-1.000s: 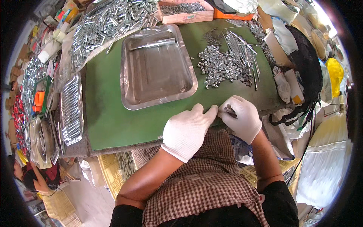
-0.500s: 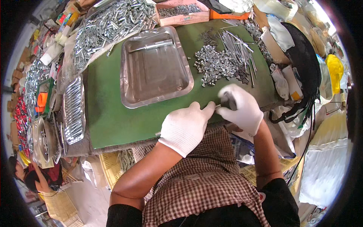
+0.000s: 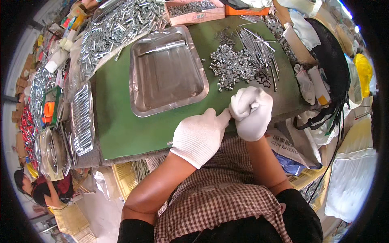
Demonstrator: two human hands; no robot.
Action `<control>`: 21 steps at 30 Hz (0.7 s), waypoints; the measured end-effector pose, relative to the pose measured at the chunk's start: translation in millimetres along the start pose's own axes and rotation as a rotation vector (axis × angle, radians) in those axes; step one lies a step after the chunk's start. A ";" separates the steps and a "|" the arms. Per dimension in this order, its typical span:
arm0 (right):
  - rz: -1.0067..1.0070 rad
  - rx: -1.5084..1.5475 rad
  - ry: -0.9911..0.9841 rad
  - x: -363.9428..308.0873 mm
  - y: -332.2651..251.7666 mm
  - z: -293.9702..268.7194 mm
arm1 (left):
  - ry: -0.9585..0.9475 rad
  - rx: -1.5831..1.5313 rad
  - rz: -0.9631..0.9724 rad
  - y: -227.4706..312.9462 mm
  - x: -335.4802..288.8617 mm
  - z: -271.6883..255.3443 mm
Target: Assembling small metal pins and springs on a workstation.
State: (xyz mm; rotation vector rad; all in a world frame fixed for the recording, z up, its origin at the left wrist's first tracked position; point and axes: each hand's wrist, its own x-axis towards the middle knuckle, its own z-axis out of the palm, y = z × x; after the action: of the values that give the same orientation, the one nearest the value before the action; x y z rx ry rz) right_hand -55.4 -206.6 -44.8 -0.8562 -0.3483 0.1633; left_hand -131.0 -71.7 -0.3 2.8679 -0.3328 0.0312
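My left hand, in a white knit glove, is closed over the near edge of a green work mat. The end of a slim metal rod pokes out at its wrist side; the rest is hidden by the palm. Against the left fingertips rests my right hand, also gloved, its fingers curled tight. Whatever those fingers hold is out of sight. Just beyond the right hand lie a pile of small silver metal pieces, short dark pins and long thin rods.
A shallow metal tray holds one slim metal shaft. To its left stands a smaller tray of shiny rods. Heaped metal tubes and a pink box sit behind. A black mesh bag hangs right; another person is far left.
My right hand has shifted slightly left and its fingers have curled closed against the left fingertips, covering the small metal tip that showed there. My left hand has stayed nearly still.
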 end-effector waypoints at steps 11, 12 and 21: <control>0.182 0.322 0.231 1.6 -4.7 -3.7 | 0.109 0.128 0.005 -1.3 -13.6 0.9; 0.151 0.324 0.017 4.2 0.4 -17.2 | 0.156 0.143 -0.075 -7.3 -30.1 -6.7; 0.151 0.118 -0.088 9.0 -5.7 -23.5 | 0.400 -0.128 -1.162 -83.7 -317.2 61.8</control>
State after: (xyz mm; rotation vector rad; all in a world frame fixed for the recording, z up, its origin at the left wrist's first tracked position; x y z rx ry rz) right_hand -38.4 -224.4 -52.4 -0.7604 -0.3527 0.3593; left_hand -421.2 62.1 -96.7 2.4055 1.3113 0.3304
